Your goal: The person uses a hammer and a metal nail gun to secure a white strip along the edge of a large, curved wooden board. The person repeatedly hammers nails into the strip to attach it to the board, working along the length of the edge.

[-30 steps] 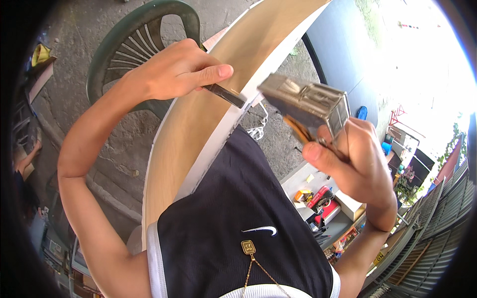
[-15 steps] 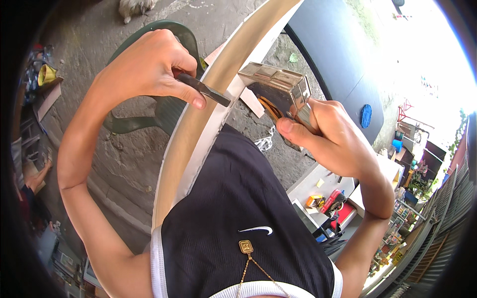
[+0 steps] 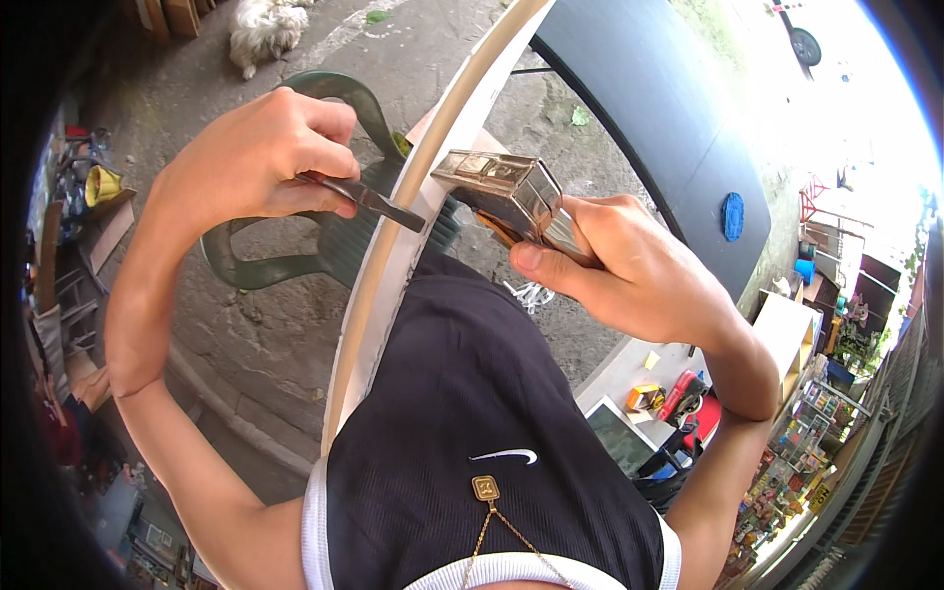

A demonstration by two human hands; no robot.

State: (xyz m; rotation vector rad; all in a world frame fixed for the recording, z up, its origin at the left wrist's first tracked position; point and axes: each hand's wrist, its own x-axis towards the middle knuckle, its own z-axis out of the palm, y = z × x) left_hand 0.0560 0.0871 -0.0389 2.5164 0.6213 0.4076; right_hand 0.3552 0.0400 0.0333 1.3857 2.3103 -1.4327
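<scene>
Left hand (image 3: 265, 157): curled around a flat dark bar (image 3: 383, 206), just left of the panel (image 3: 372, 315); we take it as the nearer hand.
Right hand (image 3: 629, 270): wrapped around the handle of a boxy metal tool (image 3: 516, 192), right of the panel.
Flat dark bar: its long axis crosses the panel's, tip over the white side.
Boxy metal tool: front end toward the panel's white side; contact we cannot tell.
Panel: long, curved, between both hands, its long axis slanting from the lap away to the upper right.
Chair (image 3: 349, 251): green, beyond the panel, mostly left.
Tabletop (image 3: 659, 118): dark, well right of the panel.
Dog (image 3: 267, 34): pale, well left of the panel.
</scene>
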